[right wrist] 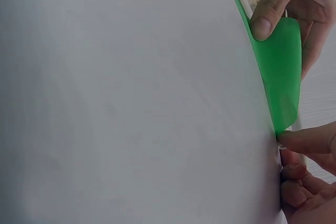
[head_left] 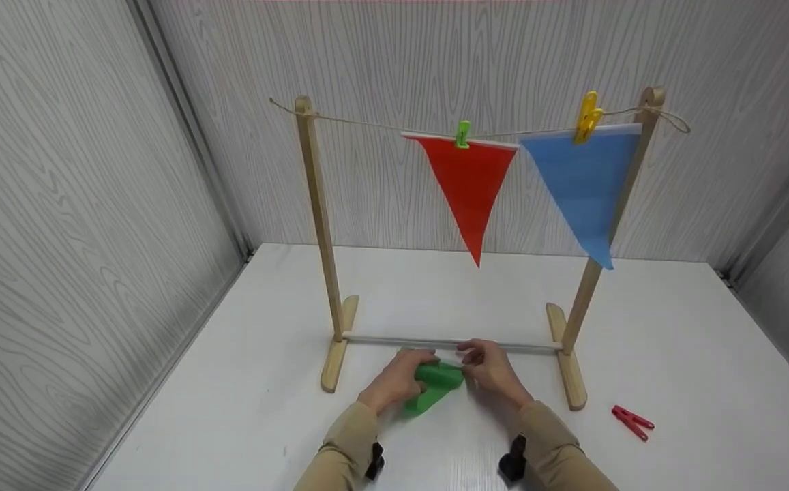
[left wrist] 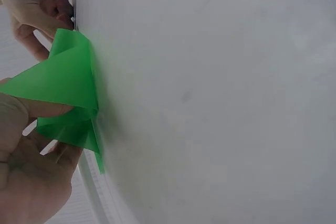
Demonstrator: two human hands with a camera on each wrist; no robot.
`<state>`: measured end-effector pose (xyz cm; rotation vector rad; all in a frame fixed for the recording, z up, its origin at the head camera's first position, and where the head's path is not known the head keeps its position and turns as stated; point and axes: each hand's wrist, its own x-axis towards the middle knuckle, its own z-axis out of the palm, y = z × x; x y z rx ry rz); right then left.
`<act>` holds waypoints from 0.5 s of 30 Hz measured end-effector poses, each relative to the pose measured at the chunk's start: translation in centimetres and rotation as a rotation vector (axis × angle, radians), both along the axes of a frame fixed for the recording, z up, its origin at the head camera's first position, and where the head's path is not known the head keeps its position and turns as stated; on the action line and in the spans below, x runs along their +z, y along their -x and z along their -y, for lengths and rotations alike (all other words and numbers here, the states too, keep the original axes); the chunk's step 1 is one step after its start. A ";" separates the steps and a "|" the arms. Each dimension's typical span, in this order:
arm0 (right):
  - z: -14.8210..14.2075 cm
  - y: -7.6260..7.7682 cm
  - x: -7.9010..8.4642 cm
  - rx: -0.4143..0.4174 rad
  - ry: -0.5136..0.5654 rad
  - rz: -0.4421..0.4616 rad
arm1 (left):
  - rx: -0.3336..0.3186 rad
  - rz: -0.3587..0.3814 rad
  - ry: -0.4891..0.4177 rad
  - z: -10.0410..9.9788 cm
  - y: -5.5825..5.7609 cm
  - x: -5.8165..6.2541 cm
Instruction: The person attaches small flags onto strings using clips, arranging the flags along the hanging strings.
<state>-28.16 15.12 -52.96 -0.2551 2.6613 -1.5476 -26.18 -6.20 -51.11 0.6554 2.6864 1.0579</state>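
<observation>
A green pennant flag (head_left: 438, 377), curled and partly folded, is between both hands just above the white table in the head view. My left hand (head_left: 397, 380) holds it from the left, with the thumb on the near face in the right wrist view and the other fingers behind. At the opposite end, my right hand (head_left: 494, 374) pinches a corner of the green flag (right wrist: 281, 77) between thumb and finger; its other fingers are curled. Part of the flag is hidden by the left hand.
Behind the hands stands a wooden frame (head_left: 322, 225) with a string across its top. From it hang a red pennant (head_left: 472, 181) on a green clothespin (head_left: 462, 134) and a blue pennant (head_left: 582, 181) on a yellow clothespin (head_left: 588, 117). A red clothespin (head_left: 633, 421) lies at right.
</observation>
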 end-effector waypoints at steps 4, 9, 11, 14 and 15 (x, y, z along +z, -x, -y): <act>-0.2 0.0 -0.1 0.024 0.008 -0.018 | 0.012 -0.055 0.039 0.0 0.1 -0.1; -0.6 0.2 -0.2 0.062 0.031 -0.015 | 0.017 -0.183 0.111 0.0 0.5 -0.2; -0.9 0.3 -0.2 0.071 0.050 -0.014 | 0.028 -0.194 0.121 0.0 0.6 -0.2; -1.2 0.2 -0.3 0.076 0.084 -0.030 | 0.051 -0.181 0.116 0.1 0.6 -0.3; -1.3 0.2 -0.3 0.078 0.094 -0.036 | 0.055 -0.174 0.105 0.1 0.6 -0.3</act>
